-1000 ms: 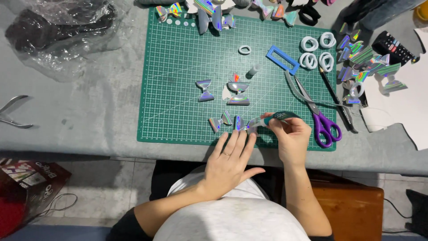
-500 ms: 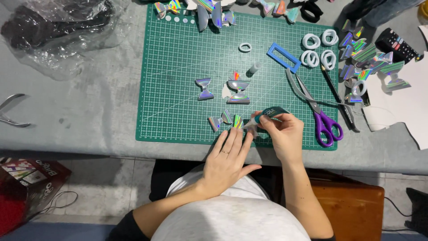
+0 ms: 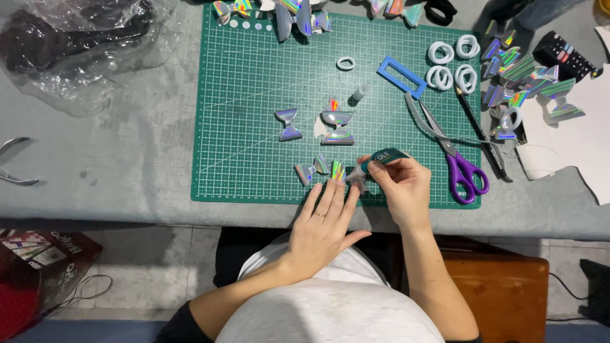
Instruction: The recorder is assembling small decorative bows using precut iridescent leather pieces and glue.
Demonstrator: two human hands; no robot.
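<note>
My right hand (image 3: 400, 184) grips a small teal glue tube (image 3: 380, 159), its white nozzle pointing left at a holographic bow piece (image 3: 335, 169) near the front edge of the green cutting mat (image 3: 254, 82). My left hand (image 3: 324, 222) lies flat with its fingers spread, the fingertips pressing on the mat right beside that piece. A second small holographic bow shape (image 3: 310, 170) lies just left of it. Two more holographic bows (image 3: 288, 124) (image 3: 337, 126) rest in the middle of the mat.
Purple-handled scissors (image 3: 448, 149) and a black pen (image 3: 480, 130) lie at the mat's right. A blue rectangular frame (image 3: 401, 76), white rings (image 3: 454, 63) and several holographic cutouts (image 3: 521, 76) sit at the upper right. Crumpled plastic bag (image 3: 70, 44) at far left; pliers (image 3: 16, 165) by the left edge.
My right hand has brought the glue tube a little left and down, so its nozzle now reaches the bow piece. My left hand stays flat in the same place.
</note>
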